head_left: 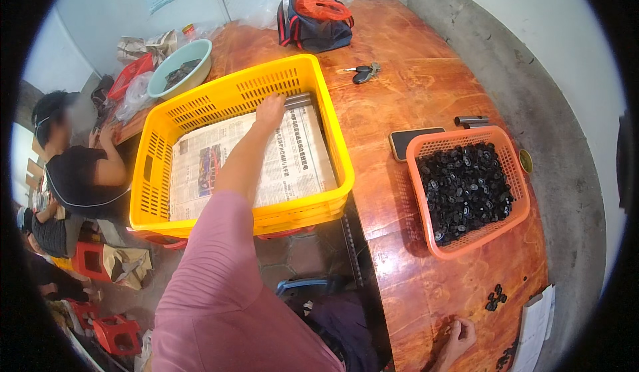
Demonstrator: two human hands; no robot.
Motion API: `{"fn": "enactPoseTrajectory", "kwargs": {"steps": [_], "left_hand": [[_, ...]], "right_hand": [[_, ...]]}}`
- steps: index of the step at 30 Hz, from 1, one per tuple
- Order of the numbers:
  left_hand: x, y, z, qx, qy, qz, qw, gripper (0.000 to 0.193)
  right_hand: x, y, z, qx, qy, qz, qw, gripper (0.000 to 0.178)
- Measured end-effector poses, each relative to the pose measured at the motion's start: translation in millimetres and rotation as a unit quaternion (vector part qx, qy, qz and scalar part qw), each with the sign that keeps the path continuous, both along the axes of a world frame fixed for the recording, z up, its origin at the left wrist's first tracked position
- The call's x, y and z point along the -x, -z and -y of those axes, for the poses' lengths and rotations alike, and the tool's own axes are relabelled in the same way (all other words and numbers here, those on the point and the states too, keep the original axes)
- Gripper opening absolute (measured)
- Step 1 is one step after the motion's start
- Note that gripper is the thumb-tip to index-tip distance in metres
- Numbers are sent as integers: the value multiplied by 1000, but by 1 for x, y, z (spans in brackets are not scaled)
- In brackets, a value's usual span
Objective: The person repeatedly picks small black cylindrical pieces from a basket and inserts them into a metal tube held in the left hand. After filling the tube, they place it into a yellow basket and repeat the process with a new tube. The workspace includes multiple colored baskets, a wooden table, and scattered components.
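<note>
L hand [269, 111] reaches into yellow crate [336, 135] — fingers closed on one end of grey metal tubes [298, 101], nr crate's far R corner, by newspaper's [192, 162] far edge. R hand [459, 337] at counter's [416, 299] near end, fingers curled — can't tell if pinching anything. Orange basket [486, 237] w/ black pcs [469, 189] nr counter's R edge.

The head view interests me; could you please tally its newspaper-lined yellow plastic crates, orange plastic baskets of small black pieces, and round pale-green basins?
Newspaper-lined yellow plastic crate: 1
Orange plastic basket of small black pieces: 1
Round pale-green basin: 1
Total: 3
</note>
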State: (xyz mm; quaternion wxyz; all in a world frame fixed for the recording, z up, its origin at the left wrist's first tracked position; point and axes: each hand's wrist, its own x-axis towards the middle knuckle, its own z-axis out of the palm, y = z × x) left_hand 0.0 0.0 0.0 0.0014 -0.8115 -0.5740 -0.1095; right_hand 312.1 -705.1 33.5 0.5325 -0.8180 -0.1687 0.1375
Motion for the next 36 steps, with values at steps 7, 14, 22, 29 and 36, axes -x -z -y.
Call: {"fn": "enactPoseTrajectory", "kwargs": {"steps": [7, 14, 22, 29, 36], "left_hand": [[19, 6, -2, -43, 25, 81, 995, 39], [52, 27, -13, 16, -31, 123, 992, 55], [37, 8, 4, 58, -25, 83, 995, 55], [23, -19, 21, 56, 35, -30, 997, 58], [37, 4, 8, 12, 115, -113, 987, 60]], "right_hand": [[-12, 26, 13, 9, -5, 47, 999, 18], [-7, 13, 6, 21, -3, 37, 999, 20], [-4, 8, 4, 22, -7, 41, 999, 19], [-11, 21, 13, 19, -13, 95, 995, 13], [0, 2, 0, 17, -24, 50, 998, 11]]}}
